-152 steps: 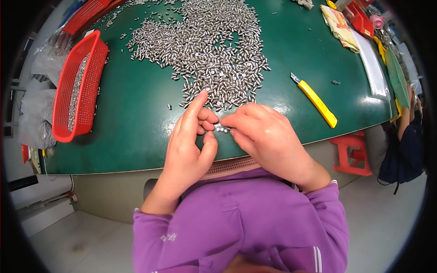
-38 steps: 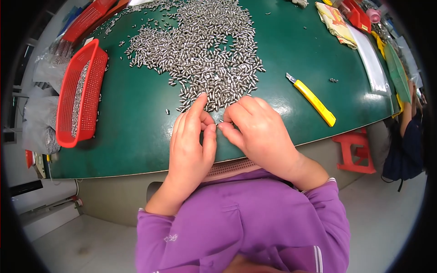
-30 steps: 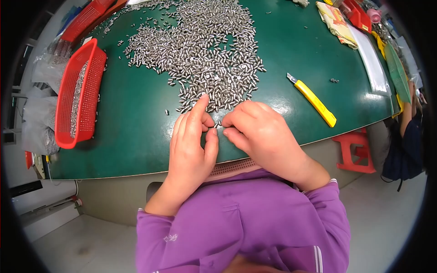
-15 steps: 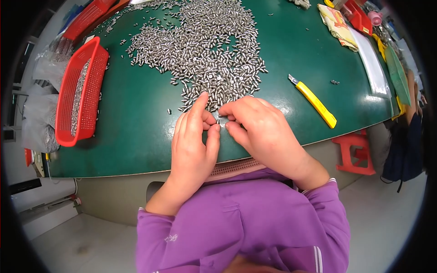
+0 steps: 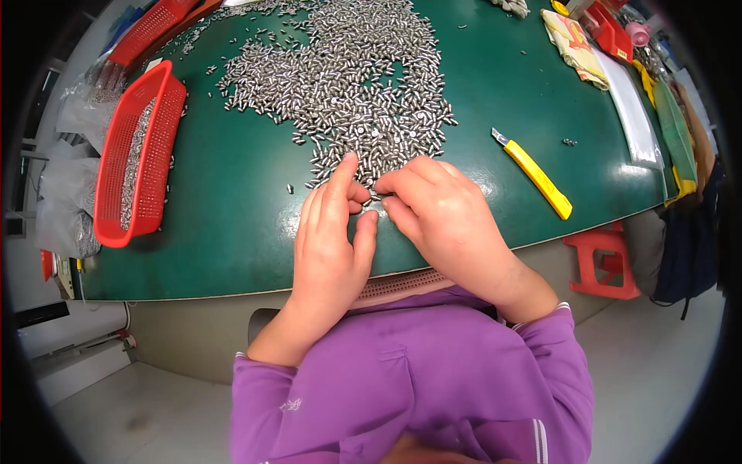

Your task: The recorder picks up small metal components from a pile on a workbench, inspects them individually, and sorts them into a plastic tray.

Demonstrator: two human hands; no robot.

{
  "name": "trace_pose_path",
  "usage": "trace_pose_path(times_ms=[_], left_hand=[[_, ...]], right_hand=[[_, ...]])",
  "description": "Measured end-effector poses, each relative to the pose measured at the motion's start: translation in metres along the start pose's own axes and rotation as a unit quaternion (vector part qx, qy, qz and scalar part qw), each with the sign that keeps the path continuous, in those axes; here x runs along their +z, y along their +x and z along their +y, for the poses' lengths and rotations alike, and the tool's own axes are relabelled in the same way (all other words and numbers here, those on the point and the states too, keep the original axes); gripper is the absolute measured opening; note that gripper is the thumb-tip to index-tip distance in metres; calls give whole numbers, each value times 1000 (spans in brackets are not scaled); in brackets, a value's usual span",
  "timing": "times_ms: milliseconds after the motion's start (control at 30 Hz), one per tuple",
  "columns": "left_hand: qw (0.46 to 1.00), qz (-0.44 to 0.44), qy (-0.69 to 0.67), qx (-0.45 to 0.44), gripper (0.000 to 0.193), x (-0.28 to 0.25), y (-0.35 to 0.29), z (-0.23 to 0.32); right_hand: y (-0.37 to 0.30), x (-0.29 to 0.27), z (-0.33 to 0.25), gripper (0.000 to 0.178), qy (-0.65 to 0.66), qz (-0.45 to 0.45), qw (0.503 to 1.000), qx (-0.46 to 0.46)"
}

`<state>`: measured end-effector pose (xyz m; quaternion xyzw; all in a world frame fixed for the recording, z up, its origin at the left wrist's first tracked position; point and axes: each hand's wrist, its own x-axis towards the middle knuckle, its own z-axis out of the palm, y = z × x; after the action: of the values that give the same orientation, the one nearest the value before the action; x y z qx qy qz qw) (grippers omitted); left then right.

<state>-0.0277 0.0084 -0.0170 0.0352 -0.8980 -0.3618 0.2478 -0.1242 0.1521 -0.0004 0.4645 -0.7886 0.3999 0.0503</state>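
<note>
A broad heap of small, shiny, bullet-shaped metal parts (image 5: 363, 100) spreads over the green table (image 5: 224, 255). Both hands are at its near edge. My left hand (image 5: 326, 243) lies palm inward, its thumb apart from the curled fingers, with nothing visible in the gap. My right hand (image 5: 448, 213) bends its index finger and thumb around a small metal part among a few at the fingertips; the fingers partly hide it. One loose part lies on the table left of my left hand.
At the left stands a red perforated basket (image 5: 164, 131) holding more metal parts, with clear plastic bags (image 5: 66, 193) beyond it. A yellow utility knife (image 5: 537, 178), blade out, lies to the right. A red stool (image 5: 601, 263) stands below the table's right edge.
My left thumb and fingers have parted; a small part had shown near their tips. My right fingertips have moved slightly, and a few parts now show between the hands.
</note>
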Motion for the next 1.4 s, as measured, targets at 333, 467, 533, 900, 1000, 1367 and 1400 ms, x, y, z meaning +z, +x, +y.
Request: trace_pose_path(times_ms=[333,467,533,900,1000,1367,1400], left_hand=[[1000,-18,-20,9,63,-1,3,-1],[1000,-12,-11,11,61,-1,3,-3],[1000,-23,-4,5,59,-2,2,-3],[999,-21,-34,18,61,-4,1,-2],[998,-31,-47,9,64,-7,0,-1],[1000,2,4,1,67,-2,-2,-4],[1000,1,3,0,68,-2,-2,-3]], right_hand=[[-5,-1,-3,11,-10,-2,1000,11],[-6,-5,-4,15,1,-5,1000,21],[-7,-5,-3,15,1,-9,1000,20],[-6,-3,-3,18,2,-3,1000,20],[-6,-3,-2,19,7,-2,1000,13],[-4,-2,-2,19,18,-3,1000,16],[-5,-2,-2,19,18,-3,1000,16]])
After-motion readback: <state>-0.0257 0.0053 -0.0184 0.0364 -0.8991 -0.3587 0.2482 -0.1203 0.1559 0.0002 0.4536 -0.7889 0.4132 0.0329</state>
